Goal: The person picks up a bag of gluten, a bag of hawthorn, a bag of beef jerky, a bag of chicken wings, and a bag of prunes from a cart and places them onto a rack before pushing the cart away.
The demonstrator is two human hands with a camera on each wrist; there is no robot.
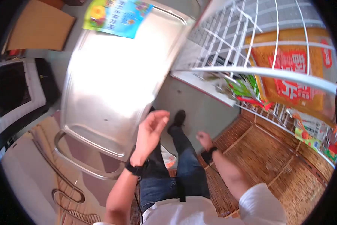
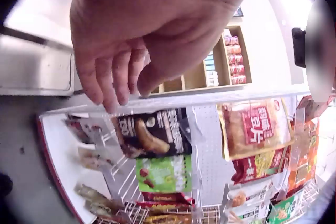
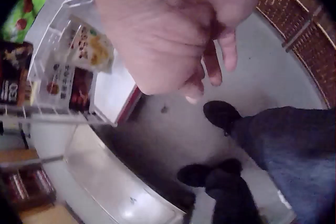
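Metal tray (image 1: pixel 108 75): lay just beside your left hand (image 1: pixel 150 131), stretching ahead of it and to its left. In the head view the hand overlapped the tray's near right edge; contact could not be told. Left hand state: released, fingers loosely bent, thumb near them. Right hand (image 1: pixel 205 140) state: released, fingers loosely curled, well apart from the tray, over the floor to the right of your left hand.

At the tray's far end, ahead of your left hand, a blue pouch (image 1: pixel 125 18) and a yellow-green pouch (image 1: pixel 97 13) lay side by side. A bent metal handle (image 1: pixel 84 170) ran along the tray's near end, to the left of your left hand.

Wire rack (image 1: pixel 307 78): stood ahead and to the right of your right hand. It held a yellow packet (image 1: pixel 296 63) with a red label, a black packet (image 2: pixel 152 133), and below the black one a green packet (image 2: pixel 164 174). In the left wrist view your left fingertips appeared just above the black packet; whether they touched it could not be told.

Outward from there: brown woven panels (image 1: pixel 266 150) lay to the right of your right hand, and a dark shoe (image 1: pixel 179 118) rested on the floor ahead, between your hands
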